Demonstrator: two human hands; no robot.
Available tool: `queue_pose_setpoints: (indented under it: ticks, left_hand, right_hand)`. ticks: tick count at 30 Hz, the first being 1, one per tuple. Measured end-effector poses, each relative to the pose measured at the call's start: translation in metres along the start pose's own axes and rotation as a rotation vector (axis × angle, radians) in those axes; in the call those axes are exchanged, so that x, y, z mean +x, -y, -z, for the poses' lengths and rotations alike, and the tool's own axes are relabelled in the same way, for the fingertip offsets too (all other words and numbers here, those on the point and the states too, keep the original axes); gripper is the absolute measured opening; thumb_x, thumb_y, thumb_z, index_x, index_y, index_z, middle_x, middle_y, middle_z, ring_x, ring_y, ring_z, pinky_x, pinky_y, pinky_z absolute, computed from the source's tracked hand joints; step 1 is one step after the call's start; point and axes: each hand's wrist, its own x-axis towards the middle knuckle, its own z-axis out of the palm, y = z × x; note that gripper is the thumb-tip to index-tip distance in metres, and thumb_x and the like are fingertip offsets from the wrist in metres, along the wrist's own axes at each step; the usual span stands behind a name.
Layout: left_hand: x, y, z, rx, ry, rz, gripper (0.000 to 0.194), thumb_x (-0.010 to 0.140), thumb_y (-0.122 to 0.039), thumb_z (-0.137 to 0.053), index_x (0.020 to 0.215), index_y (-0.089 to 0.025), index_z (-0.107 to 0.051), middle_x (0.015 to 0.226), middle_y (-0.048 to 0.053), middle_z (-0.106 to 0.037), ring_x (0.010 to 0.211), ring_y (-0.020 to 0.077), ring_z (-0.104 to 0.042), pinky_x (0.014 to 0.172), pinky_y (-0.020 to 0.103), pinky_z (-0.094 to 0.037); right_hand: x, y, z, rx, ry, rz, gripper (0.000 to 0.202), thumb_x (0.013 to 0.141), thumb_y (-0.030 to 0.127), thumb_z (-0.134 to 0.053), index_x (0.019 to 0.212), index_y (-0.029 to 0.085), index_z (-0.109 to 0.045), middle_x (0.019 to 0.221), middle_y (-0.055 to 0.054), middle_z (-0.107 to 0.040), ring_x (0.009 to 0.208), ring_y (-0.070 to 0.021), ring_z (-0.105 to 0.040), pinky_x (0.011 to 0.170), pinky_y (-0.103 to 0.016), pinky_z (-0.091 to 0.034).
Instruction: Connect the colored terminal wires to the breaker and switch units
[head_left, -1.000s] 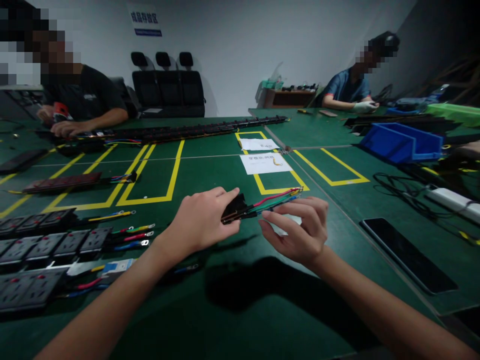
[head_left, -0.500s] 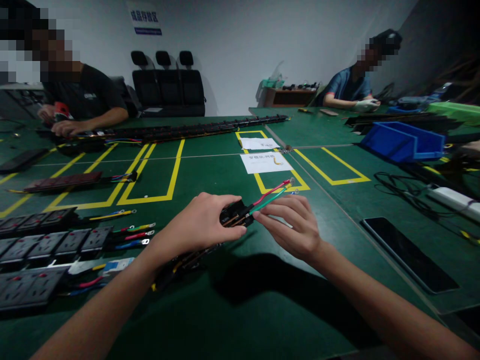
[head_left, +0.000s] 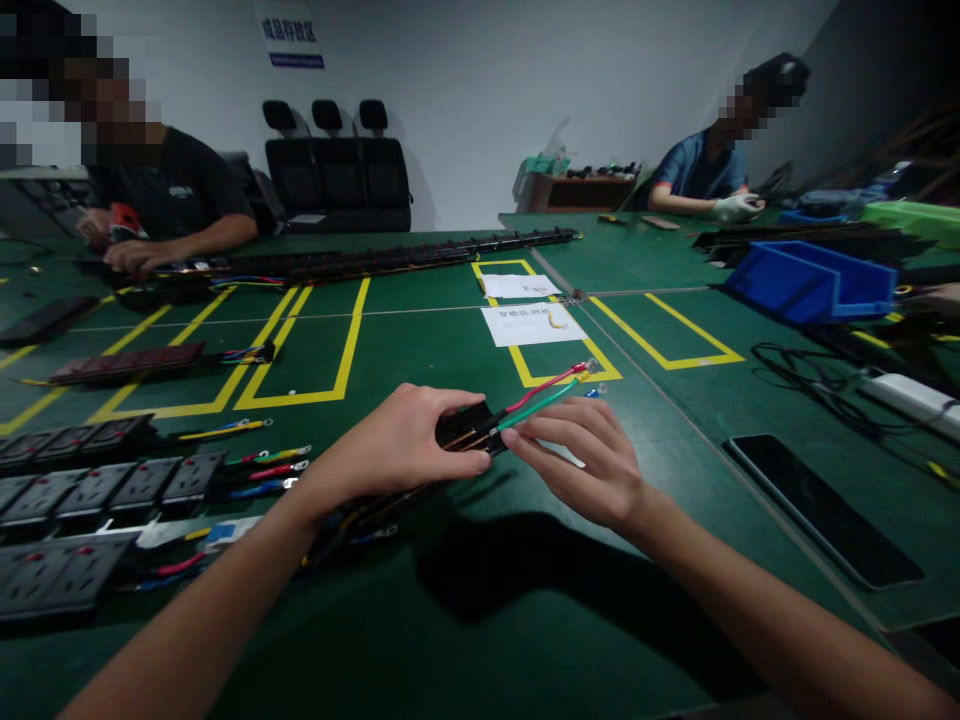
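My left hand [head_left: 394, 440] is wrapped round a narrow black socket strip [head_left: 461, 430], which is held tilted above the green table. Out of its far end come a red wire [head_left: 551, 382] and a green wire [head_left: 541, 402], both tipped with metal ring lugs. My right hand [head_left: 589, 458] is closed with its fingertips at the base of these wires, pinching at the green one. A blue wire end [head_left: 596, 392] with a lug pokes out behind the right fingers. Below my left wrist, more wires and a lug [head_left: 386, 533] show at the strip's near end.
Several socket strips with wire tails [head_left: 52, 580] lie at the left. A phone [head_left: 821, 510], a white power strip [head_left: 911, 400], black cables and a blue bin [head_left: 810, 285] are on the right. Paper sheets [head_left: 529, 327] lie ahead. Two people sit across the table [head_left: 420, 345].
The wire tips have shifted slightly right, and the blue lug shows more clearly. The strip has turned a little in my left hand, with a lug now visible at its near end.
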Motion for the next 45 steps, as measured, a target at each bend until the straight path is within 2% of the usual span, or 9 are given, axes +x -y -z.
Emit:
queue_pose_setpoints:
  ticks: [7,12,14,18,22,27,31,35,45]
  left_hand:
    - [-0.002,0.007,0.009,0.04,0.038,0.005,0.064,0.083,-0.041,-0.074,0.142,-0.022,-0.061,0.129,0.007,-0.072,0.107,0.0262,-0.072,0.09,0.033,-0.055]
    - [-0.004,0.012,0.018,0.095,0.048,0.075,0.063,0.087,-0.037,-0.068,0.147,-0.024,-0.055,0.138,0.008,-0.067,0.116,0.0264,-0.069,0.095,0.036,-0.055]
    - [-0.004,0.015,0.021,0.105,0.045,0.081,0.063,0.087,-0.037,-0.067,0.147,-0.022,-0.054,0.141,0.009,-0.064,0.121,0.0265,-0.067,0.097,0.036,-0.054]
    - [-0.004,0.021,0.024,0.096,0.041,0.081,0.064,0.088,-0.037,-0.065,0.149,-0.02,-0.053,0.143,0.011,-0.062,0.125,0.0278,-0.064,0.099,0.039,-0.053]
    - [-0.005,0.023,0.023,0.078,0.047,0.09,0.065,0.087,-0.038,-0.065,0.148,-0.02,-0.054,0.144,0.011,-0.061,0.127,0.0285,-0.063,0.101,0.04,-0.052]
    - [-0.004,0.025,0.021,0.084,0.036,0.131,0.065,0.086,-0.04,-0.065,0.146,-0.017,-0.055,0.143,0.012,-0.062,0.127,0.0286,-0.063,0.102,0.039,-0.052]
    - [-0.004,0.021,0.019,0.071,0.08,0.132,0.063,0.086,-0.04,-0.065,0.145,-0.02,-0.057,0.142,0.01,-0.063,0.125,0.0273,-0.064,0.104,0.038,-0.051]
    - [-0.005,0.016,0.02,0.077,0.114,0.147,0.063,0.086,-0.04,-0.065,0.145,-0.019,-0.057,0.139,0.011,-0.065,0.121,0.0277,-0.067,0.102,0.038,-0.052]
    - [-0.007,0.016,0.027,0.067,0.141,0.188,0.064,0.088,-0.045,-0.061,0.146,-0.02,-0.056,0.142,0.008,-0.063,0.126,0.0288,-0.063,0.108,0.039,-0.048]
  right_hand:
    - [-0.003,0.0,0.001,-0.162,-0.317,-0.119,0.042,0.08,0.01,-0.073,0.116,0.031,-0.07,0.085,-0.003,-0.064,0.076,-0.0219,-0.061,0.073,-0.042,-0.049]
    - [-0.007,-0.018,-0.006,-0.058,-0.67,-0.526,0.024,0.087,0.015,-0.063,0.107,0.026,-0.07,0.085,-0.006,-0.057,0.079,-0.0249,-0.056,0.071,-0.042,-0.045]
    - [-0.009,-0.025,-0.011,0.113,-0.679,-0.707,0.019,0.09,0.02,-0.059,0.104,0.024,-0.07,0.089,-0.006,-0.059,0.078,-0.0226,-0.056,0.069,-0.04,-0.045]
    - [-0.013,-0.032,-0.019,0.474,-0.482,-0.87,0.027,0.096,0.026,-0.046,0.107,0.02,-0.069,0.087,-0.004,-0.061,0.078,-0.0201,-0.058,0.067,-0.036,-0.048]
    - [-0.015,-0.025,-0.02,0.398,-0.359,-0.762,0.028,0.095,0.026,-0.049,0.12,0.021,-0.062,0.096,-0.005,-0.059,0.082,-0.0204,-0.058,0.07,-0.037,-0.051]
    - [-0.011,-0.015,-0.012,-0.15,-0.22,-0.326,0.031,0.084,0.02,-0.075,0.112,0.028,-0.065,0.092,-0.004,-0.054,0.083,-0.0218,-0.056,0.073,-0.039,-0.048]
    - [-0.007,-0.015,-0.011,-0.172,-0.02,-0.133,0.038,0.086,0.02,-0.079,0.12,0.028,-0.065,0.098,-0.004,-0.068,0.09,-0.0233,-0.061,0.081,-0.04,-0.047]
    - [-0.01,-0.02,-0.012,-0.099,-0.017,-0.105,0.036,0.09,0.01,-0.071,0.122,0.027,-0.065,0.092,-0.001,-0.074,0.085,-0.0203,-0.062,0.078,-0.037,-0.045]
    - [-0.022,-0.042,-0.014,-0.105,-0.068,-0.126,0.027,0.09,0.012,-0.072,0.113,0.026,-0.068,0.097,-0.004,-0.075,0.092,-0.0219,-0.066,0.081,-0.037,-0.05]
